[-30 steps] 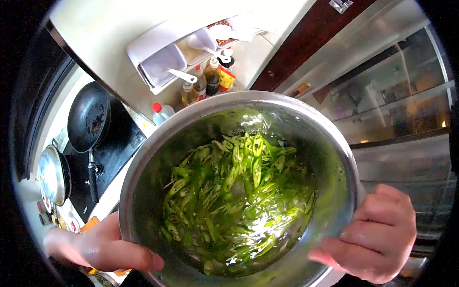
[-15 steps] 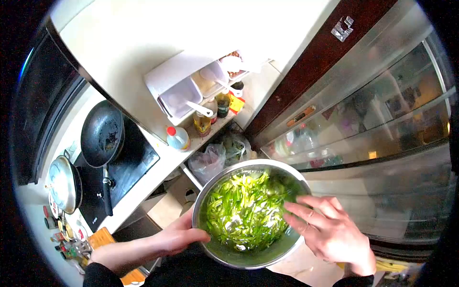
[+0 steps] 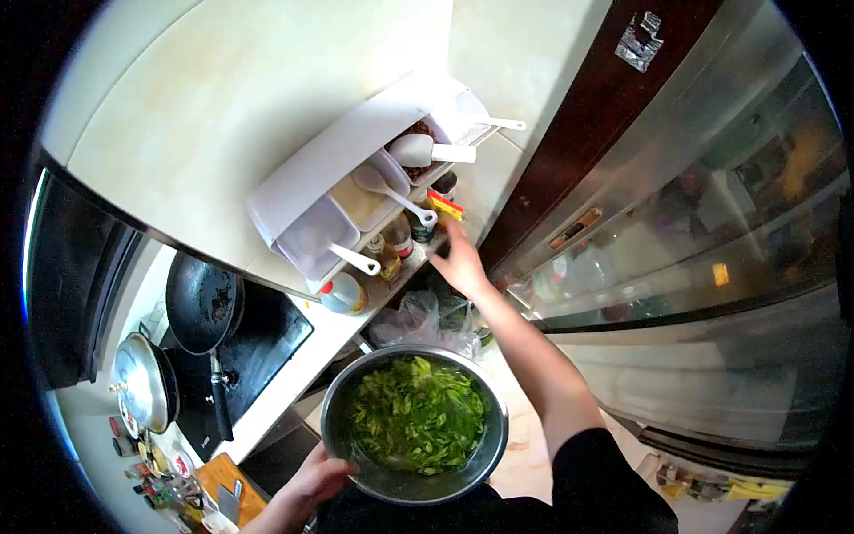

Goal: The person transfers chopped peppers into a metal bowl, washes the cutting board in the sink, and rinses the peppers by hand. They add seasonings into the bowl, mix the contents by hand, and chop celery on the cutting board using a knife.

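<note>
A steel bowl (image 3: pixel 492 392) is near the bottom centre, with sliced green peppers (image 3: pixel 418 414) in liquid inside it. My left hand (image 3: pixel 322 476) grips the bowl's left rim, thumb over the edge. My right hand (image 3: pixel 460 260) reaches up to the counter's edge beside a red and yellow packet (image 3: pixel 447 205) and a dark bottle (image 3: pixel 422 230). Its fingers are apart around the packet's lower end; whether they touch it is unclear. White seasoning boxes (image 3: pixel 311 245) with spoons sit just above the bottles.
A black wok (image 3: pixel 205 303) and a lidded pan (image 3: pixel 144 383) stand at the left by the black cooktop (image 3: pixel 267 334). A knife (image 3: pixel 229 500) lies on a cutting board (image 3: pixel 213 476). Plastic bags (image 3: pixel 414 322) sit beyond the bowl. Glass doors (image 3: pixel 676 240) stand at the right.
My right hand has left the bowl and moved up to the bottles and packet. The bowl, still in my left hand, has shifted lower and farther from the camera than at first.
</note>
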`<act>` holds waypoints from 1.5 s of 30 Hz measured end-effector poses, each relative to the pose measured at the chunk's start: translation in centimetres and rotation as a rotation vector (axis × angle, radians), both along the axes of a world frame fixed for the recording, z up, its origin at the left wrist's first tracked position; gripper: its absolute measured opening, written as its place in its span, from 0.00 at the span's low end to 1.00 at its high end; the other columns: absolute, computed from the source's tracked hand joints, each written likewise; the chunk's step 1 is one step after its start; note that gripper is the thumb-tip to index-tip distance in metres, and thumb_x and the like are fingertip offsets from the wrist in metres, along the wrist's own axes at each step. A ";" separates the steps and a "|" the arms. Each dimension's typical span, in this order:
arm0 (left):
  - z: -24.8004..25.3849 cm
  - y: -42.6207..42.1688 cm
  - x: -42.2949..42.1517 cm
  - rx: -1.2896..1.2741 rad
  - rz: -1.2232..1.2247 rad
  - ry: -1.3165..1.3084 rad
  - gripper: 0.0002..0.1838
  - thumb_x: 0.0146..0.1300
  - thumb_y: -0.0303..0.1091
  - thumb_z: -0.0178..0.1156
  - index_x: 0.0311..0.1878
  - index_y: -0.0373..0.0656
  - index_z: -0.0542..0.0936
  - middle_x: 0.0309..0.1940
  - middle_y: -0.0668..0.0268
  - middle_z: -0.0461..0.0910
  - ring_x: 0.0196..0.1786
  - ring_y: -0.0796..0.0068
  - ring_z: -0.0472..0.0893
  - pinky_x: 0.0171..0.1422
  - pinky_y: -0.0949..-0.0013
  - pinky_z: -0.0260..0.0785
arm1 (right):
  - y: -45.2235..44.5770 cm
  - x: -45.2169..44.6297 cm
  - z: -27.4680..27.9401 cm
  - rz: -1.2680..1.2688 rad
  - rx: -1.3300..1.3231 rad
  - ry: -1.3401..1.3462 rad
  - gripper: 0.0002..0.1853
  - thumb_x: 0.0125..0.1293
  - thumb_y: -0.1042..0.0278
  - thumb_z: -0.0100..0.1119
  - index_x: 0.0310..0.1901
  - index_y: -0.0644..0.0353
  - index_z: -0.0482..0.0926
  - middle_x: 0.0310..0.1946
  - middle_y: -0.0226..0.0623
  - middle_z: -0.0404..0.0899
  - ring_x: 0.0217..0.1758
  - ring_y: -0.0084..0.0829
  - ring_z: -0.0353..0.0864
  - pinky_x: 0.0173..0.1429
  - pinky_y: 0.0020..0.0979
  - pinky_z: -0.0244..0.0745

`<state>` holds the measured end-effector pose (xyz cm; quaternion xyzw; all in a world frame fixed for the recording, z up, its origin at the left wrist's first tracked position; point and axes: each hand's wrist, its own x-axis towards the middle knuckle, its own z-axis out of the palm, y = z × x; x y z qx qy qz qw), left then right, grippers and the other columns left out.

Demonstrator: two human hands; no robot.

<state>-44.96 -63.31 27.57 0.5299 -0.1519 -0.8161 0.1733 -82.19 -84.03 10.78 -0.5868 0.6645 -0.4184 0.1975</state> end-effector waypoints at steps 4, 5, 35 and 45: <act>1.5 -0.4 0.8 -0.041 0.081 -0.125 0.34 0.52 0.14 0.62 0.67 0.32 0.70 0.58 0.54 0.80 0.61 0.59 0.80 0.66 0.57 0.72 | -6.5 0.9 -3.7 -0.046 0.011 -0.232 0.44 0.50 0.73 0.75 0.71 0.64 0.65 0.64 0.55 0.72 0.66 0.53 0.73 0.67 0.42 0.72; 1.4 -0.4 1.2 -0.040 0.083 -0.129 0.34 0.52 0.14 0.62 0.67 0.32 0.70 0.58 0.54 0.80 0.61 0.59 0.80 0.66 0.57 0.72 | -7.0 1.2 -4.4 -0.044 0.013 -0.236 0.44 0.50 0.73 0.75 0.71 0.64 0.65 0.64 0.55 0.72 0.66 0.53 0.73 0.67 0.42 0.72; 5.6 -3.2 -4.3 -0.149 -0.024 0.025 0.30 0.56 0.19 0.59 0.65 0.32 0.70 0.55 0.52 0.80 0.55 0.58 0.82 0.62 0.55 0.75 | 22.2 -0.1 38.7 0.559 0.031 1.450 0.24 0.51 0.66 0.59 0.53 0.53 0.82 0.39 0.36 0.80 0.40 0.35 0.79 0.44 0.36 0.76; 4.5 -2.4 -1.8 -0.139 -0.002 0.100 0.32 0.54 0.17 0.58 0.66 0.33 0.69 0.57 0.50 0.79 0.59 0.55 0.81 0.65 0.54 0.74 | 19.2 4.1 40.3 0.539 0.083 1.573 0.19 0.54 0.70 0.62 0.50 0.58 0.81 0.37 0.37 0.79 0.42 0.32 0.80 0.46 0.35 0.77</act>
